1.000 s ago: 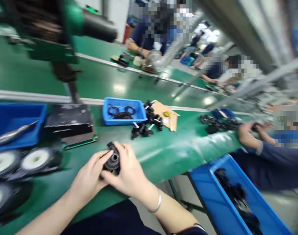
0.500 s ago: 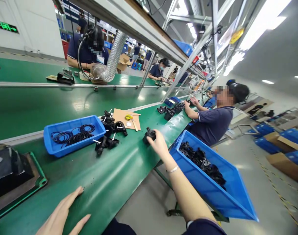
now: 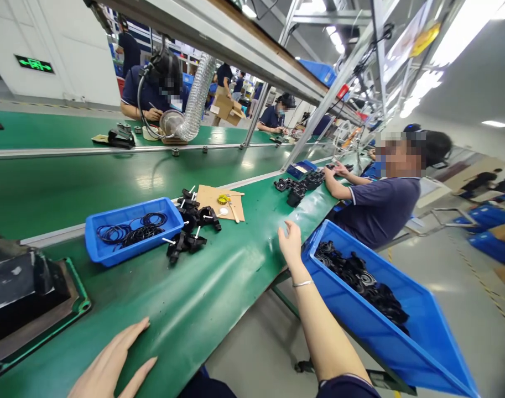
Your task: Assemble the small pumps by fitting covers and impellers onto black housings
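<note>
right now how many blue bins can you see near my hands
2. One small blue bin holding black rings sits on the green belt; one large blue bin of black parts hangs off the belt edge beside the right hand. Farther ones blur.

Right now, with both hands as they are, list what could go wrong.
1. The right hand hovers open at the table edge, near the big blue bin of black parts; a careless sweep might knock it.
2. The left hand lies flat on the green surface, where a sleeve might drag.
</note>
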`<action>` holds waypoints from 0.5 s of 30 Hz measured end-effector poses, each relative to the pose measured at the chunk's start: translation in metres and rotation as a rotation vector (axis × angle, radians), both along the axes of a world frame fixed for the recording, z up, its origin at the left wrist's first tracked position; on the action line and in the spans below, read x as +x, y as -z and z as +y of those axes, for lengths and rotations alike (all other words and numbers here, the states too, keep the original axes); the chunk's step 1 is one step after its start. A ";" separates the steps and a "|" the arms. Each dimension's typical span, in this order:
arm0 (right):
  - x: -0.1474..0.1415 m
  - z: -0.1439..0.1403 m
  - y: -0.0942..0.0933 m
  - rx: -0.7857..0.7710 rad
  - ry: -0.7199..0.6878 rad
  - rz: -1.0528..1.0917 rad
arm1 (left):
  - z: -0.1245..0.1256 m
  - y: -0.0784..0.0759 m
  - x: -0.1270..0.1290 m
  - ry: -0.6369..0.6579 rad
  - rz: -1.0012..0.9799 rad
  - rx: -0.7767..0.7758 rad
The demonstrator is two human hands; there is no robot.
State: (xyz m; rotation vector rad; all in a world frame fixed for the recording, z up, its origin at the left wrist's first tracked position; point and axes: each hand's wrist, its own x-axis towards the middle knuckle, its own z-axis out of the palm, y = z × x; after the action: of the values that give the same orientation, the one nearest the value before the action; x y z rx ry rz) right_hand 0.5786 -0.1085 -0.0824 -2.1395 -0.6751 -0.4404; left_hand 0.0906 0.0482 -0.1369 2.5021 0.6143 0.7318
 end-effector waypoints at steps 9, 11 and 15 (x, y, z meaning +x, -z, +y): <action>-0.158 0.088 -0.048 -0.113 -0.892 -0.182 | -0.011 -0.015 0.001 -0.059 0.115 0.163; -0.179 0.109 -0.045 -0.147 -0.997 -0.299 | -0.011 -0.018 0.002 -0.050 0.109 0.181; -0.192 0.138 -0.036 -0.347 -0.996 -0.627 | -0.012 -0.028 0.003 -0.032 0.106 0.193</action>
State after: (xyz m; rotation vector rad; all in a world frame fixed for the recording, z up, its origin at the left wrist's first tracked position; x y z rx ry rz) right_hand 0.3870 0.0292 -0.0462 -1.6372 -2.1435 -0.4360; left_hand 0.0935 0.0363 -0.1094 2.7288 0.6502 0.7040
